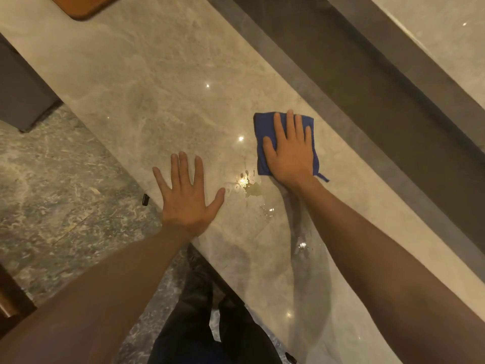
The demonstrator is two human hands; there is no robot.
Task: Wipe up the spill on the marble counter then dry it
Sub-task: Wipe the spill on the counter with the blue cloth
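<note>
— Two bare hands lie on a pale marble counter point(162, 82) that runs diagonally through the head view. Which hand has the cloth?

— The right hand point(291, 151) presses flat on a folded blue cloth point(263, 124), fingers straight and close together, palm down; it grips nothing, only pins the cloth to the stone.

— And the other?

— The left hand point(187, 195) rests palm down near the counter's front edge, fingers spread wide, holding nothing.

— Where is the spill?

— A small yellowish puddle point(253, 189) sits between the two hands, just beside the cloth's near corner. More wet drops point(301, 244) glisten closer to the person, beside the right forearm.

— Anything else?

— A brown wooden board point(84, 6) at the counter's far end, and a green marbled floor point(52, 179) below.
</note>
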